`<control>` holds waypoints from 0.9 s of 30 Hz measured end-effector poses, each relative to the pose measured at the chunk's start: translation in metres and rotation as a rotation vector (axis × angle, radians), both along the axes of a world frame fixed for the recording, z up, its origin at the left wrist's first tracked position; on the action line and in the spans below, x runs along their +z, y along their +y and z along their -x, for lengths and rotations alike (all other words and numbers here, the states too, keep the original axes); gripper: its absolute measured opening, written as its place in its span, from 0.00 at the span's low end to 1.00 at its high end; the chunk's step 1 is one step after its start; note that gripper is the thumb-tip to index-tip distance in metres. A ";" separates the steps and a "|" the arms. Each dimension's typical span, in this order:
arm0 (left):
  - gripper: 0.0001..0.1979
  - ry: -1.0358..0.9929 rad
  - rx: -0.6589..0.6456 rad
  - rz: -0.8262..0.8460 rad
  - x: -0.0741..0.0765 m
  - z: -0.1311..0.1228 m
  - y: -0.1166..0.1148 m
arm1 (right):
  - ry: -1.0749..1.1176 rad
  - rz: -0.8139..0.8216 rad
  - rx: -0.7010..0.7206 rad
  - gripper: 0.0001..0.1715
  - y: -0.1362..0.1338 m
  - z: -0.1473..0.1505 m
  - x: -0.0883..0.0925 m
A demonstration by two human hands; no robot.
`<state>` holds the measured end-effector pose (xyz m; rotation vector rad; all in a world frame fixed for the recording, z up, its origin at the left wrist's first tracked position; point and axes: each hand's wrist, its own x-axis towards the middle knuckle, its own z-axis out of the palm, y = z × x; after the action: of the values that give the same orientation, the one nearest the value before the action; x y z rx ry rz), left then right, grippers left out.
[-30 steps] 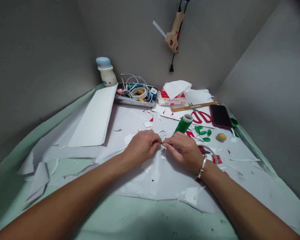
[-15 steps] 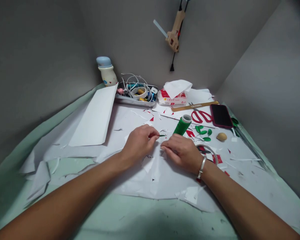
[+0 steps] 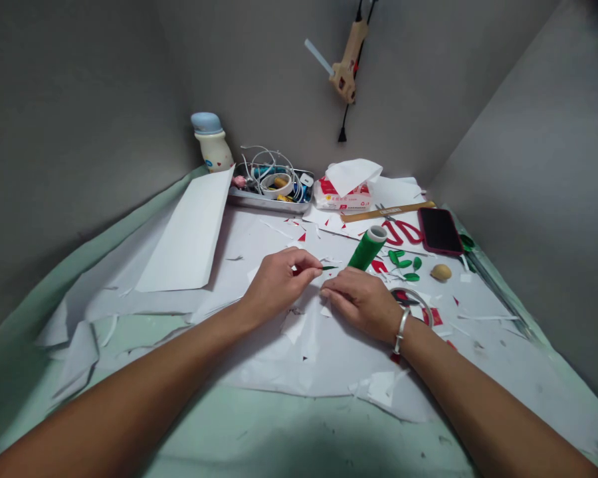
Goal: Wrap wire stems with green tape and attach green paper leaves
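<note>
My left hand [image 3: 279,282] is closed in a pinch, thumb against forefinger. From its fingertips a thin, dark green pointed sliver [image 3: 329,267] sticks out to the right. My right hand [image 3: 361,299], with a silver bangle on the wrist, is curled around the lower part of a spool of green thread [image 3: 366,251]. The spool leans to the right, and its lower end is hidden behind the fingers. Thread between the two hands is too fine to make out. Several small green leaf-shaped pieces [image 3: 404,263] lie to the right of the spool.
Behind are a metal tray [image 3: 272,201] of threads and cable, a tissue pack [image 3: 343,196], a ruler [image 3: 363,216], red-handled scissors [image 3: 403,231] and a phone [image 3: 439,231]. A tape roll [image 3: 431,315] sits by my right wrist. A glue gun [image 3: 346,76] hangs above.
The spool has tipped further to the right. My left fingertips have shifted slightly right, and more of the green sliver shows. My right hand has barely moved.
</note>
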<state>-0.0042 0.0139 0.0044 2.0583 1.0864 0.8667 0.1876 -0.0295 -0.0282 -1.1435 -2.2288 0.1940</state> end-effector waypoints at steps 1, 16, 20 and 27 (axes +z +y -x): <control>0.06 0.044 0.021 -0.036 -0.002 0.000 0.001 | -0.028 -0.030 0.012 0.11 -0.002 0.002 0.002; 0.05 -0.030 -0.099 0.093 0.006 -0.002 -0.003 | 0.087 -0.003 -0.078 0.10 0.001 -0.005 0.000; 0.06 0.095 0.003 -0.047 -0.004 -0.001 0.000 | -0.033 -0.062 0.014 0.11 -0.006 0.004 0.002; 0.09 0.308 -0.244 -0.183 -0.011 -0.001 0.000 | 0.074 -0.113 -0.099 0.10 -0.002 -0.002 0.004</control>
<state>-0.0029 0.0138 -0.0069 2.4761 0.9088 0.5555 0.1898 -0.0312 -0.0241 -1.1631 -2.0861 0.0680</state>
